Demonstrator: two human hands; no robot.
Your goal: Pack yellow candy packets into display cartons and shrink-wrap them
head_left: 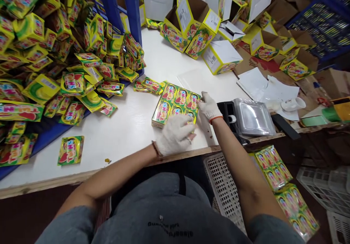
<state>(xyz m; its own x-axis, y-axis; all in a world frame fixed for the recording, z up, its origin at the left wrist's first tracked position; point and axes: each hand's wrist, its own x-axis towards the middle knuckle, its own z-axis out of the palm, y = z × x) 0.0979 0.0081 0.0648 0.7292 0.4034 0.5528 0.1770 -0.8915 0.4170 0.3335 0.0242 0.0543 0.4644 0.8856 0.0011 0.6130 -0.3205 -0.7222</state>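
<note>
Small yellow and green printed boxes (166,98) stand packed together in a block of two rows on the white tabletop. My left hand (176,135), in a white knit glove, lies over the near edge of this block with its fingers curled to the right, hiding part of the front row. At the block's right edge is my right hand (209,106), gloved too, its fingers bent against the end boxes. A clear plastic film (188,78) appears to lie on the table behind the block. Loose small boxes (149,85) lie just left of it.
A large heap of small boxes (41,62) spills from a blue crate (54,138) at left. One box (70,150) lies alone nearby. Open display cartons (191,25) stand at the back. A device with a clear cover (254,116) sits right. Wrapped packs (273,165) and a white basket (224,185) are below.
</note>
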